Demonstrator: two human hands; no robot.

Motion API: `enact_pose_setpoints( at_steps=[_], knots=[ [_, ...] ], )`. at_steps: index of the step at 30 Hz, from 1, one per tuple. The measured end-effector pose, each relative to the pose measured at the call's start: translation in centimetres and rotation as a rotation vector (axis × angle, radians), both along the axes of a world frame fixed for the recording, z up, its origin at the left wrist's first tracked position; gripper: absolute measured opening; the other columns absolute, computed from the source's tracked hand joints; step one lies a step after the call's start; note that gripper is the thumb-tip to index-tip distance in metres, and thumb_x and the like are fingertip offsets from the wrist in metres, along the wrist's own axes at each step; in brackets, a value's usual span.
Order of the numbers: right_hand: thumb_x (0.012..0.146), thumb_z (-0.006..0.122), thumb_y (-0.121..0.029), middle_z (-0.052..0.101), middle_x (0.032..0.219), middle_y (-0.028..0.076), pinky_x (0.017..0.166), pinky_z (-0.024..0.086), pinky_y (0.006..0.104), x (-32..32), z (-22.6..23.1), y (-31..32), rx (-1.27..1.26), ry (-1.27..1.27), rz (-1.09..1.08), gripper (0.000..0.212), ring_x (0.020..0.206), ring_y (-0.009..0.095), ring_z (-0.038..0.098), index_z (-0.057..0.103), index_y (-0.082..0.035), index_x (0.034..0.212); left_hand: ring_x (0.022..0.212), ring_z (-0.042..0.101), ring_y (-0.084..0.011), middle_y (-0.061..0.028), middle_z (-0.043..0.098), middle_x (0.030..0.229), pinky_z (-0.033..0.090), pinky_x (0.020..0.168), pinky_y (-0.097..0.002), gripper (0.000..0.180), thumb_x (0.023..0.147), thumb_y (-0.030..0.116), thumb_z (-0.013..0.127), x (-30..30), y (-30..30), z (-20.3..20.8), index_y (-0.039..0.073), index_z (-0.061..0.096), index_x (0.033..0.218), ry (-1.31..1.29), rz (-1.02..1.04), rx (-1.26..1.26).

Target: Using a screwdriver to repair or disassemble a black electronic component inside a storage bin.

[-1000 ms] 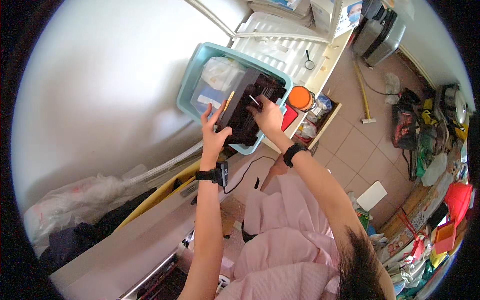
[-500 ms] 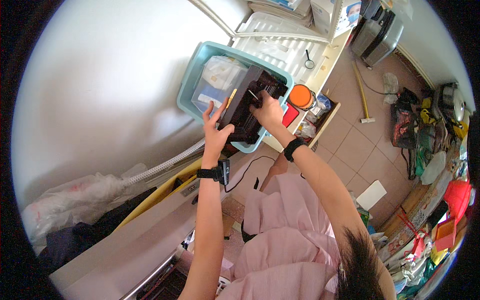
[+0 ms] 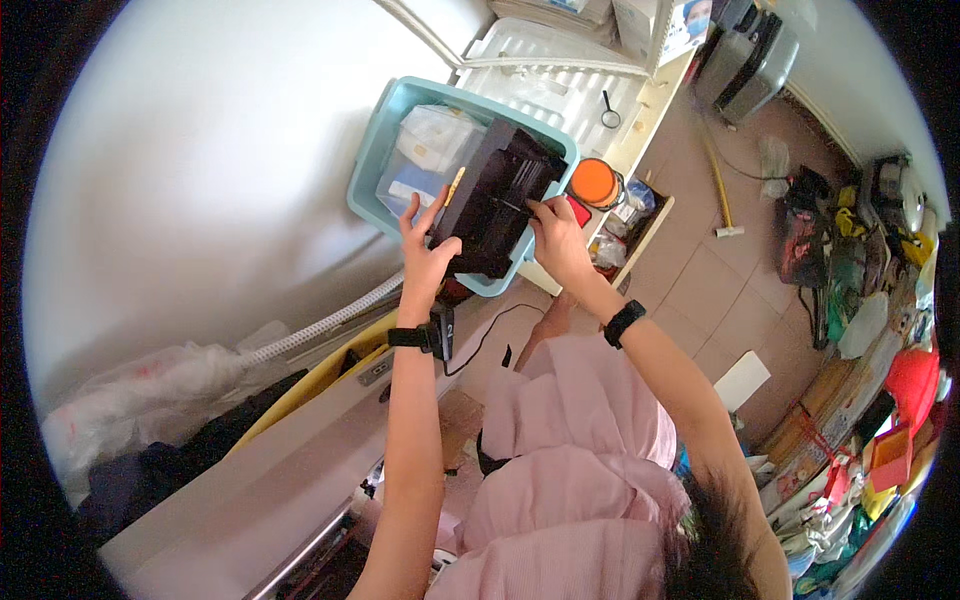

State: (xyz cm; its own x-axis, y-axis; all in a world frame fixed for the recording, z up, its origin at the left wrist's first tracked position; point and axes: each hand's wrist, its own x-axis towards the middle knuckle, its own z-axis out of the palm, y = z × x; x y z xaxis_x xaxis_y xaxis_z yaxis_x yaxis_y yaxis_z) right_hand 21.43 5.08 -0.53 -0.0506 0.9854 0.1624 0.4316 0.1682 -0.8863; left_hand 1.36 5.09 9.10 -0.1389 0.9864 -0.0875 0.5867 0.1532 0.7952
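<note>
A black case (image 3: pixel 505 170) with slots and ridges inside rests tilted over the right part of a light blue plastic bin (image 3: pixel 362 195). My left hand (image 3: pixel 427 250) grips the case's left edge, with the thumb on its lower corner and the fingers along its side, close to a small yellow strip (image 3: pixel 455 187). At the case's right side, my right hand (image 3: pixel 560 235) pinches a slim silvery rod (image 3: pixel 512 205) that points into the case; its kind is too small to tell. Beside the case in the bin lies a clear container (image 3: pixel 430 150) with white and blue contents.
Right of the bin stand an orange-lidded jar (image 3: pixel 596 183) and an open drawer (image 3: pixel 640 235) of small items. A magnifying glass (image 3: pixel 610 115) lies on a translucent lid (image 3: pixel 545 85). On the tiled floor are a mallet (image 3: pixel 722 195), a grey suitcase (image 3: pixel 755 65) and several bags.
My right hand has drawn back from the case's middle to its right edge, holding the slim rod. My left hand keeps its grip on the case. The view has shifted slightly.
</note>
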Motion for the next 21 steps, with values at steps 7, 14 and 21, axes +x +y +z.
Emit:
enact_pose_setpoints(
  at_steps=[7, 14, 21],
  knots=[
    [0.087, 0.059, -0.004, 0.059, 0.093, 0.019, 0.075, 0.050, 0.0442, -0.8, -0.9, 0.1, -0.040, 0.104, -0.088, 0.012, 0.085, 0.039, 0.061, 0.064, 0.000, 0.097, 0.134, 0.036, -0.0329, -0.0225, 0.031, 0.147, 0.047, 0.090, -0.0318, 0.078, 0.063, -0.001, 0.060, 0.2, 0.3, 0.3, 0.026, 0.058, 0.136, 0.049, -0.051, -0.011],
    [0.088, 0.058, -0.005, 0.059, 0.094, 0.019, 0.079, 0.050, 0.0440, -0.9, -1.0, -0.1, -0.091, 0.128, -0.112, 0.014, 0.089, 0.039, 0.060, 0.064, -0.001, 0.100, 0.132, 0.039, -0.0258, -0.0201, 0.031, 0.147, 0.049, 0.087, -0.0297, 0.077, 0.064, -0.001, 0.059, 0.5, 0.3, 0.6, 0.021, 0.056, 0.138, -0.050, -0.025, -0.067],
    [0.088, 0.060, -0.009, 0.061, 0.095, 0.016, 0.075, 0.052, 0.0440, -1.3, -0.5, -0.1, -0.161, 0.041, -0.155, 0.015, 0.087, 0.037, 0.062, 0.066, -0.003, 0.100, 0.134, 0.037, -0.0254, -0.0190, 0.030, 0.148, 0.050, 0.084, -0.0276, 0.079, 0.063, -0.001, 0.057, 1.0, 0.3, 0.9, 0.021, 0.055, 0.139, -0.017, -0.023, -0.085]
  ],
)
